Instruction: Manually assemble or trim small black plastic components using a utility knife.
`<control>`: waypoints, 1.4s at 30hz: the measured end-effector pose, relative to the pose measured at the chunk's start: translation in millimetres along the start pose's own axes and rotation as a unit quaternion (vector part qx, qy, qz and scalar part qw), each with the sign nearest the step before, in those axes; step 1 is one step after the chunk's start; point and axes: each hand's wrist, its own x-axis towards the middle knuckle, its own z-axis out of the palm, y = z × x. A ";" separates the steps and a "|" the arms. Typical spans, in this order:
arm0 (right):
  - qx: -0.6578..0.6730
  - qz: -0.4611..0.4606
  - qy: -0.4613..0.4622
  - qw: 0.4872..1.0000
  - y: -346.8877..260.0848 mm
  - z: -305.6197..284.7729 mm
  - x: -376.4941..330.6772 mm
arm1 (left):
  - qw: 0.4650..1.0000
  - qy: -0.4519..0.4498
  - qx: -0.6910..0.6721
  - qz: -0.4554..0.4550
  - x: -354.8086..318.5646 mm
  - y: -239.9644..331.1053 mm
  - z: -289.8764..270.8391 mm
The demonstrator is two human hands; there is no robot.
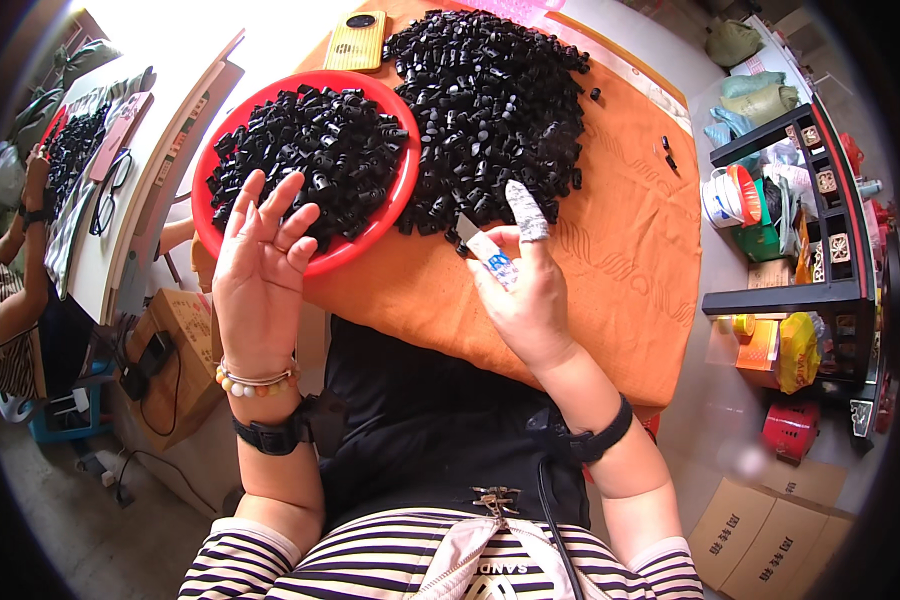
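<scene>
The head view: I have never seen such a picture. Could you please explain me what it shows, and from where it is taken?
There is no machine here: the hands belong to a person. The single picture comes from a wide fisheye camera on that person's head, looking down, so edges bend. Picture left is their left.

An orange cloth covers the table. On it are a heap of small black parts, a red basin filled with similar parts, and a yellow phone-like object.

The left hand is open and looks empty. On the right hand, one finger is wrapped. A thin pale piece shows at its thumb; whether it is gripped, I cannot tell.
</scene>
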 end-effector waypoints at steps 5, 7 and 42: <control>-0.069 0.048 -0.039 0.996 2.4 8.0 9.1 | 1.000 0.018 0.008 -0.008 -6.1 -8.2 18.1; -0.077 0.024 -0.038 0.996 10.4 10.6 10.1 | 0.998 -0.017 0.042 -0.044 -9.2 -14.2 21.1; 0.343 0.088 -0.087 0.931 -32.4 -27.6 -20.5 | 0.944 -0.081 -0.068 -0.314 -33.2 -61.9 58.7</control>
